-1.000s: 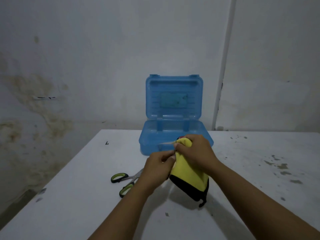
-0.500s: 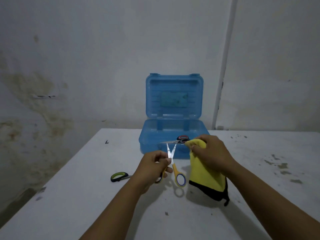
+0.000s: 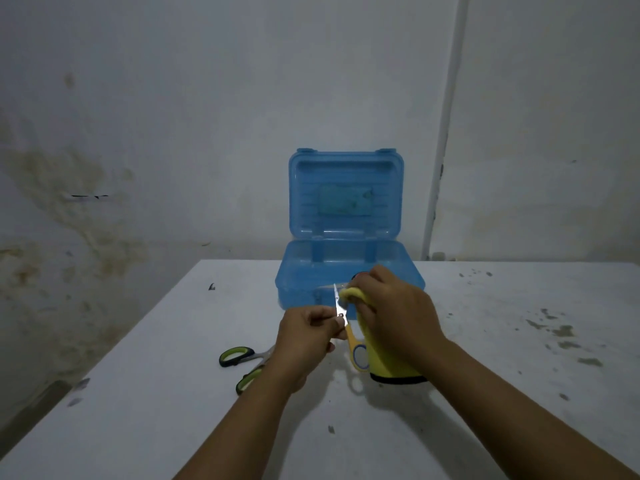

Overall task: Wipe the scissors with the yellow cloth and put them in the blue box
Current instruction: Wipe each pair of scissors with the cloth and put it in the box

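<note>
My left hand [image 3: 304,337] holds a pair of yellow-handled scissors [image 3: 353,341] upright in front of the blue box [image 3: 301,289], blades pointing up. My right hand [image 3: 394,310] grips the yellow cloth [image 3: 384,362], which has a black hem, and presses its top fold against the blades. The blue box stands open at the table's far middle, lid up against the wall. Inside it a red-and-black scissor handle [image 3: 356,274] shows just behind my right hand. Green-and-black scissors [image 3: 242,358] lie on the table left of my left wrist, partly hidden by it.
The white table [image 3: 145,393] carries dark stains on its right side and small specks near the front. A stained wall stands right behind the table, with a white pipe [image 3: 443,133] running down beside the box. The table's left edge drops off to the floor.
My right hand with the cloth went from covering the blades, to pulled away on the right, and back onto the blades. The scissors' blades, spread half a second ago, now look together.
</note>
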